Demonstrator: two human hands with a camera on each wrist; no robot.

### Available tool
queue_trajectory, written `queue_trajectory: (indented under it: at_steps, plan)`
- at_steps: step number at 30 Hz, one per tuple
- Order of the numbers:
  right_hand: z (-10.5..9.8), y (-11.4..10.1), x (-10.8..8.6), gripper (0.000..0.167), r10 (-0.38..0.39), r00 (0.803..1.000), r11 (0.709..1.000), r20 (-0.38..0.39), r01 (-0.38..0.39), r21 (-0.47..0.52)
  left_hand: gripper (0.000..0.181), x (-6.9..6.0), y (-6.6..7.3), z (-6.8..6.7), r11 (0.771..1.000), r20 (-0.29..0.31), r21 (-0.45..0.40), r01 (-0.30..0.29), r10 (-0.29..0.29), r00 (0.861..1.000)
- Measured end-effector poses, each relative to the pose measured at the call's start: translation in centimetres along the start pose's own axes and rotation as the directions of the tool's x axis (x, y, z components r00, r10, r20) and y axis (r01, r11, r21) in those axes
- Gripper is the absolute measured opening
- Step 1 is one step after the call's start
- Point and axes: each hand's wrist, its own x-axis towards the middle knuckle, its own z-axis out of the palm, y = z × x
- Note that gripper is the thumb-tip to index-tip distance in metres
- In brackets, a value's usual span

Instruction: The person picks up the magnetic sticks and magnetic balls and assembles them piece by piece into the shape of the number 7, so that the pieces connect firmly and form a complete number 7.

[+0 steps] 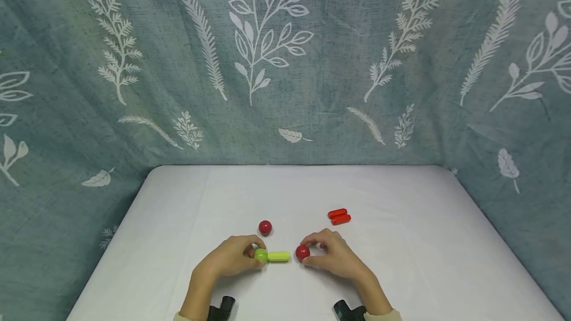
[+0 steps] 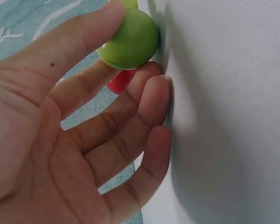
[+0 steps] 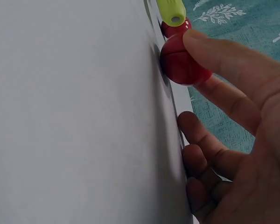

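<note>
While our left hand (image 1: 234,255) pinches it, green ball (image 1: 260,256): at the left end of the lime stick (image 1: 279,256).
Right hand (image 1: 331,255): our fingers pinch a red ball (image 1: 302,252), right of the stick.
Tabletop (image 1: 241,187): white, beneath it.
Curtain (image 1: 334,63): leaf-printed, beyond.

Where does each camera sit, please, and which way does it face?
Head: on the head, facing forward and down at the table; left hand and right hand show.
Left wrist: on that wrist, facing its hand pinching a green ball.
Right wrist: on that wrist, facing its hand pinching a red ball.
Head and left wrist share the green ball.
</note>
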Motion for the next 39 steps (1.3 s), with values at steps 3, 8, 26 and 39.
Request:
queue_trajectory:
  at_steps: [3,8,26,39]
  plan:
    - [0.18,-0.18,-0.01,0.034,0.024,0.999,1.000,0.028,-0.023,-0.015,0.030,0.01,0.05,0.04,1.000,-0.003,-0.001,0.000,0.000,1.000]
    - [0.36,-0.46,-0.01,0.035,0.047,0.998,0.999,0.051,-0.046,-0.023,0.028,0.02,-0.01,0.07,1.000,-0.005,-0.005,0.001,-0.001,1.000]
    - [0.91,-0.65,0.00,0.033,0.032,0.999,0.996,0.031,-0.029,-0.080,0.029,0.07,-0.19,0.25,1.000,0.008,-0.006,0.006,-0.006,1.000]
    - [0.71,-0.72,-0.08,0.032,0.030,0.999,0.996,0.034,-0.027,-0.080,0.028,0.10,-0.18,0.17,1.000,0.017,-0.011,0.006,-0.006,1.000]
